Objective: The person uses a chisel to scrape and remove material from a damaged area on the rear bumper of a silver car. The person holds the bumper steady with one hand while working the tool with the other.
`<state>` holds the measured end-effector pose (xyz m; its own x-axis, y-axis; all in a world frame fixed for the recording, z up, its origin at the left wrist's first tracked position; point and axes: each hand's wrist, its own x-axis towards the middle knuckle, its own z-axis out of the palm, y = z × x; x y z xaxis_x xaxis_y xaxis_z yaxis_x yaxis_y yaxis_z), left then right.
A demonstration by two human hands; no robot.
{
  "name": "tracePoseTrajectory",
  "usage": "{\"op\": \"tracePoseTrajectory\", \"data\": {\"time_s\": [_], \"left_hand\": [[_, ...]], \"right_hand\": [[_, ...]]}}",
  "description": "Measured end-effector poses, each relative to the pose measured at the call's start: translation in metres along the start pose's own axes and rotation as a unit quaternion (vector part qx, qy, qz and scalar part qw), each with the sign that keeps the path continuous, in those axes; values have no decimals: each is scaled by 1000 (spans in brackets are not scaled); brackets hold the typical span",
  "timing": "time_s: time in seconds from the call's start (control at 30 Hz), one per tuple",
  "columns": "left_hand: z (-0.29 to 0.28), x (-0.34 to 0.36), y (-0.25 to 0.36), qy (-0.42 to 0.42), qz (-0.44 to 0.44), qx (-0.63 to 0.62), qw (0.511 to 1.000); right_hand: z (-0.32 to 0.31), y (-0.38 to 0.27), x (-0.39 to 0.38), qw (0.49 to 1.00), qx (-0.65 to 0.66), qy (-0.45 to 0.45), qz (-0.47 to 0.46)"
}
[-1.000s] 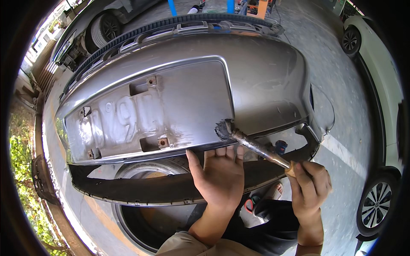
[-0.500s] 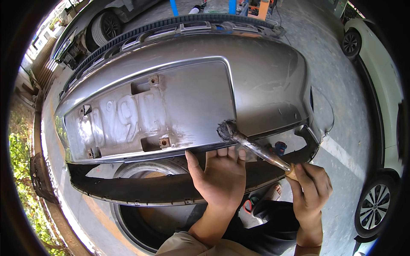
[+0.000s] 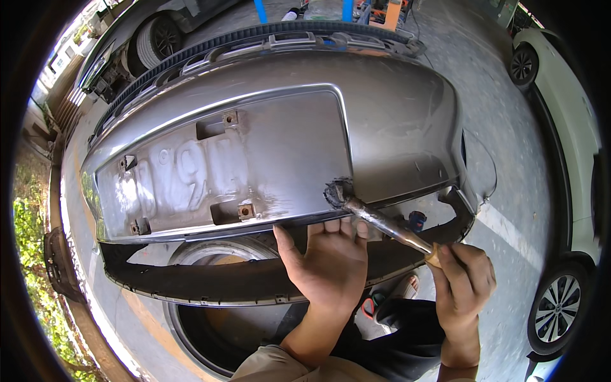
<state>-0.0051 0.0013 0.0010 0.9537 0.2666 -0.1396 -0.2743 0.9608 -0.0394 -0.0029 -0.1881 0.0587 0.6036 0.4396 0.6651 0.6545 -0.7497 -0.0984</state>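
Note:
A grey car bumper point(image 3: 400, 127) lies across the middle, with a recessed plate panel that has raised marks and square mounting holes. My right hand point(image 3: 468, 280) grips the wooden handle of a soldering iron point(image 3: 398, 230) with a metal shaft. Its blackened tip rests on the panel's lower right corner, amid a dark, rough smear. Just left of the tip, my left hand point(image 3: 331, 270) is palm up at the bumper's lower edge. Its fingers reach under that edge, fingertips hidden, and the thumb stands apart against the rim.
Below the bumper lies a tyre point(image 3: 184, 337) on the concrete floor. A white car point(image 3: 576, 121) stands at the right, and a dark car with its wheel point(image 3: 159, 43) showing is at the far left. Blue posts point(image 3: 347, 9) rise at the back. A thin cable point(image 3: 493, 169) loops beside the bumper's right end.
My left thumb has shifted very slightly left along the edge. The soldering iron's tip stays at the same corner, and my right hand keeps its grip.

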Motion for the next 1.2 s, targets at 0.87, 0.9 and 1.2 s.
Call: {"op": "tracePoseTrajectory", "data": {"time_s": [0.87,0.9,1.2], "left_hand": [[0,2,0,-8,1,3,1000],[0,2,0,-9,1,2,1000],[-1,2,1,-8,-3,6,1000]], "right_hand": [[-4,3,2,1000,-2,-4,11],[-4,2,3,1000,3,-4,13],[-2,3,-2,996,70,-7,60]]}}
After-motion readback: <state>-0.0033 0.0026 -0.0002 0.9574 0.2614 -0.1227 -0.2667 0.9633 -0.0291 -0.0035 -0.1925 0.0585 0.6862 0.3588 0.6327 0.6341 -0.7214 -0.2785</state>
